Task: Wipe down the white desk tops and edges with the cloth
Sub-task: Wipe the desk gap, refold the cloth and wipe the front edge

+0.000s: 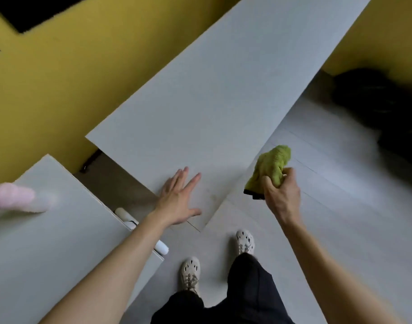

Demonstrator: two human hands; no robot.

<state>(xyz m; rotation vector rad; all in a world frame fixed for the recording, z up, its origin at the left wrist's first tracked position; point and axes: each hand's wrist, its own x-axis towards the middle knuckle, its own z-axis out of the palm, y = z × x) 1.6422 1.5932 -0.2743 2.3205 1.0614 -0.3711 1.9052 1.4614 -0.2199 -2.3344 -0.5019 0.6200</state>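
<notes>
Gripping bunched yellow-green terry cloth in right hand, spreading left hand open over long white desk top, ideally flattening cloth for overlapping strokes.

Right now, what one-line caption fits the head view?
Person at a white desk, left hand spread open over its near corner, right hand gripping a bunched green cloth beside the edge.

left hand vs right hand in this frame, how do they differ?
1. The left hand is open with fingers spread and holds nothing; the right hand is curled round the green cloth.
2. The left hand lies over the near corner of the white desk, contact unclear; the right hand is past the desk's right edge, over the floor.
Shared: both are bare, with arms stretched forward.
</notes>
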